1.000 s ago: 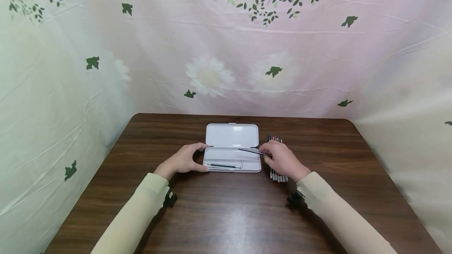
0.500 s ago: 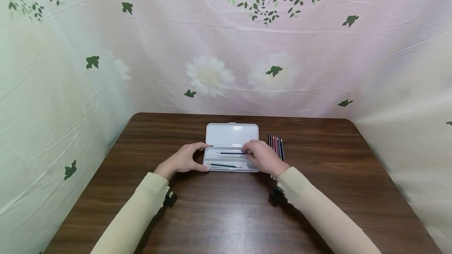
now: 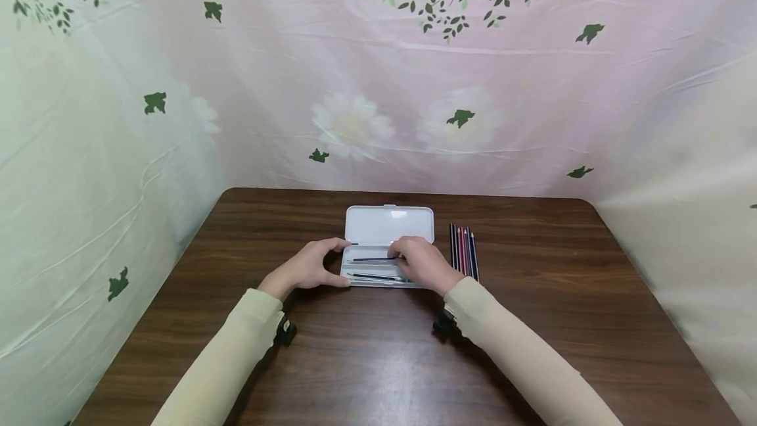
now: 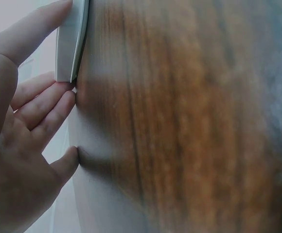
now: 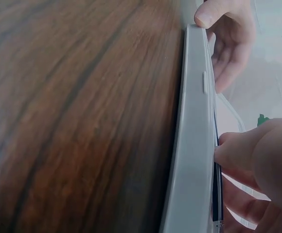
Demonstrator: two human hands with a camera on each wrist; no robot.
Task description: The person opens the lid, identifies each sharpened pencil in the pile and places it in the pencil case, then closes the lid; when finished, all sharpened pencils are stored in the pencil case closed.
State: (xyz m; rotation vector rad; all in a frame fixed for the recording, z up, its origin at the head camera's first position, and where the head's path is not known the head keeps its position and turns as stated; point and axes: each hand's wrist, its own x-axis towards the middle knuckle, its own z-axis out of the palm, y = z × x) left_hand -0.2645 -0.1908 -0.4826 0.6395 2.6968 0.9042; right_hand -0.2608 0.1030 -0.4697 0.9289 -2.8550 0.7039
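Observation:
A white pencil case (image 3: 389, 223) lies with its lid raised back on the table, its long front wall (image 5: 192, 136) close up in the right wrist view. My left hand (image 3: 310, 265) grips the left end, thumb at the front corner and forefinger near the hinge. Between right thumb and fingers, my right hand (image 3: 422, 263) pinches a dark pencil (image 3: 372, 259), lying lengthwise over the rear compartment. The end of this pencil (image 5: 218, 199) shows below the thumb in the right wrist view. Another dark pencil (image 3: 374, 277) rests in the narrow front compartment.
Right of the case, several pencils (image 3: 464, 248) lie side by side, dark and reddish ones among them; the right forearm covers their near ends. The brown wooden table (image 3: 367, 360) ends at a patterned cloth (image 3: 390, 169) behind and at both sides.
My right hand has carried the pencil leftward from beside the row to over the rear compartment, turning it level with the case. The left hand has stayed at the case's left end.

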